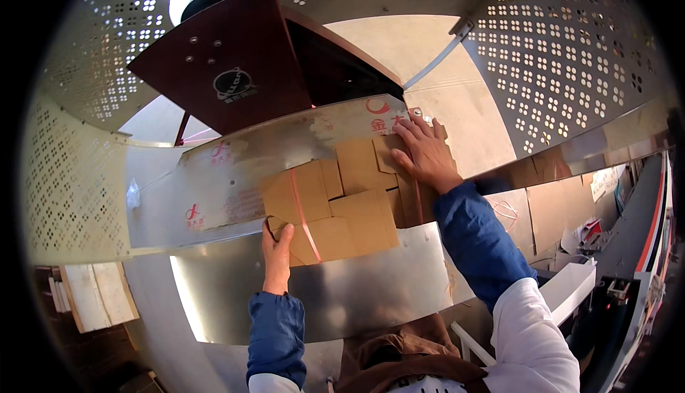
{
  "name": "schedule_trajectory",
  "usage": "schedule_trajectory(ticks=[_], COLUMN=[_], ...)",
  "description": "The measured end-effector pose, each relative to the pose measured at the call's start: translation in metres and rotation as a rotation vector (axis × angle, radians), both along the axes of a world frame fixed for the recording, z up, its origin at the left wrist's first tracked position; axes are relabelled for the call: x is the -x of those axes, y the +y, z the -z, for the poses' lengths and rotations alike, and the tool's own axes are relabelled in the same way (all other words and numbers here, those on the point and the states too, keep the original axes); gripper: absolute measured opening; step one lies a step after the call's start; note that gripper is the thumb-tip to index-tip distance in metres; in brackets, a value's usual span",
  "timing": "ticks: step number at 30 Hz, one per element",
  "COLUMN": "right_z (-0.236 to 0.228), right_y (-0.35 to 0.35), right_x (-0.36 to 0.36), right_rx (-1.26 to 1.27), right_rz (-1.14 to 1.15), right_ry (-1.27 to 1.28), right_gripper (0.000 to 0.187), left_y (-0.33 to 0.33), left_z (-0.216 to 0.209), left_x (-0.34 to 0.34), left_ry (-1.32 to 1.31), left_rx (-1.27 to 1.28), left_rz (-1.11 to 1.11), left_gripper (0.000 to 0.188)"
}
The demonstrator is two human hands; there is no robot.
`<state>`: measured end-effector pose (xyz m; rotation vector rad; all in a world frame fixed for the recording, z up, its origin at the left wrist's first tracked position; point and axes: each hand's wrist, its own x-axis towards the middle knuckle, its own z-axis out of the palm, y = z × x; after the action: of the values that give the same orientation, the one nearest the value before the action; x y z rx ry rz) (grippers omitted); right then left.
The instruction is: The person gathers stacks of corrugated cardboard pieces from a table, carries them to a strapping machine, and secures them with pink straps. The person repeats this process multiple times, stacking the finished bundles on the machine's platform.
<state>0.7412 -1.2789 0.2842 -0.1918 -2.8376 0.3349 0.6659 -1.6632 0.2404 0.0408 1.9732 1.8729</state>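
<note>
A bundle of flattened brown cardboard boxes lies on the metal worktop in front of me. A pink strap runs across its left part, and another strap shows near its right end. My left hand grips the bundle's near left corner, thumb along the edge; its other fingers are mostly hidden by the cardboard. Across the far right end rests my right hand, palm down with fingers spread on the cardboard.
Beyond the bundle stands a dark red machine arm. Perforated metal guards curve around the far side and both flanks. A shiny metal ledge lies nearest me. More cardboard stands at the right, beside a white channel.
</note>
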Motion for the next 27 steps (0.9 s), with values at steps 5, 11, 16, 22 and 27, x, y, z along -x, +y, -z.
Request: schedule_trajectory(ticks=[5,11,16,22,27], right_z=[-0.004,0.001,0.001,0.008,0.000], right_y=[-0.023,-0.043,-0.045,-0.046,-0.054], right_x=[-0.024,-0.035,-0.037,-0.051,-0.052], right_rx=[0.129,0.046,0.022,-0.029,0.018], right_rz=[-0.498,-0.481,-0.540,-0.620,-0.605], right_ry=[0.034,-0.071,0.053,0.061,0.050], right_gripper=[0.066,0.060,0.045,0.043,0.050], left_y=[0.005,0.007,0.008,0.005,-0.005], left_z=[-0.014,-0.016,-0.015,-0.014,0.002], left_x=[-0.004,0.003,0.009,0.006,0.003], left_ry=[-0.007,0.033,-0.026,-0.164,-0.295], left_rx=[0.032,0.046,0.033,-0.071,-0.113], left_rz=[0.011,0.052,0.048,0.027,-0.054], left_gripper=[0.069,0.071,0.075,0.072,0.063])
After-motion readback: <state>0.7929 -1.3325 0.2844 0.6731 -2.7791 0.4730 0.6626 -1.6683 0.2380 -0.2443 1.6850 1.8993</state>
